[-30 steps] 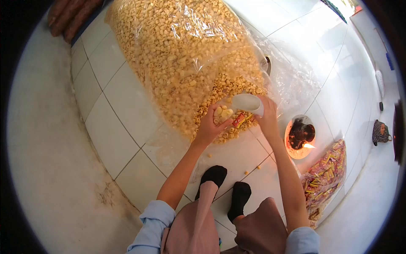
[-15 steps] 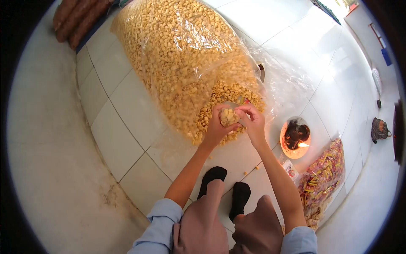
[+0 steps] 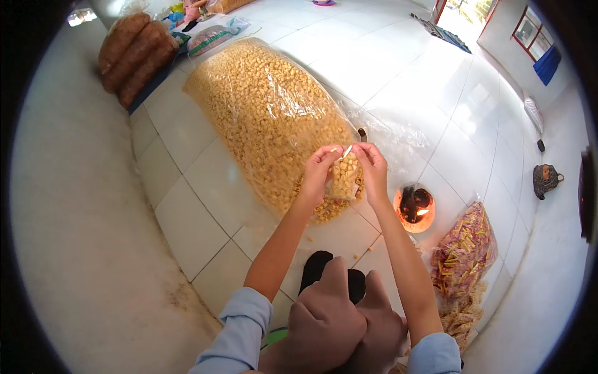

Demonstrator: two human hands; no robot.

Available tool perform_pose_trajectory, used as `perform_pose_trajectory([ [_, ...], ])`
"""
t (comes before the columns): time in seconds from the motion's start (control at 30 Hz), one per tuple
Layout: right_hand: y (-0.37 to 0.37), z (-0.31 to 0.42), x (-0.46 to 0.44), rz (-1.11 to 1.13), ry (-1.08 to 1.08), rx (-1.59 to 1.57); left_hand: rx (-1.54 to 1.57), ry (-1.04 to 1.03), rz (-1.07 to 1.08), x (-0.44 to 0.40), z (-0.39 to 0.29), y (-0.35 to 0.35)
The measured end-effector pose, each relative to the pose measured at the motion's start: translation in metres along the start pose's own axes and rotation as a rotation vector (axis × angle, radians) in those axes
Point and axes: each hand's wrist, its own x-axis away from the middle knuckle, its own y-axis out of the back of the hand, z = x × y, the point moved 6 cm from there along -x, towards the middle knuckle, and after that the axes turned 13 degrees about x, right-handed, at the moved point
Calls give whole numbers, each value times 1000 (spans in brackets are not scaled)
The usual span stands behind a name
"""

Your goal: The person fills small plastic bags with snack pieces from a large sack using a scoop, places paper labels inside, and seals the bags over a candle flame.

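A small clear plastic bag of yellow puffed snacks (image 3: 344, 179) hangs upright between my hands, its top edge uppermost. My left hand (image 3: 320, 167) is closed in a pinch on the upper left corner. On the upper right corner, my right hand (image 3: 372, 167) pinches the same bag with thumb and fingers. Just beyond and below them lies a huge clear sack of the same snacks (image 3: 268, 118), with loose pieces showing at its near end behind the small bag.
A dish with a burning flame (image 3: 408, 219) stands on the tiles right of my hands. Nearer lies a clear bag of red and yellow packets (image 3: 464, 249). Brown filled sacks (image 3: 134, 56) lean by the left wall. A few snack pieces are scattered on the floor (image 3: 280, 246).
My view has tilted up, showing more of the room. The small bag, earlier cupped in my left hand with the right at its opening, now hangs from both hands by its top.
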Motion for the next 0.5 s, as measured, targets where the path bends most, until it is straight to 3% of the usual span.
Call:
perform_pose_trajectory([
  [0.1,-9,-10,6,96,-54,-92,-25,55,-29,-8,9,14],
  [0.2,-17,-58,9,204,-198,49,-221,103,-106,-3,20,25],
  [0.27,-19,-89,10,189,-245,34,-75,143,-213,-4,45,43],
  [0.43,-27,-136,19,150,-375,-103,-67,140,-281,-10,94,82],
  [0.5,-29,-162,25,103,-562,-221,-41,159,-320,-11,107,92],
])
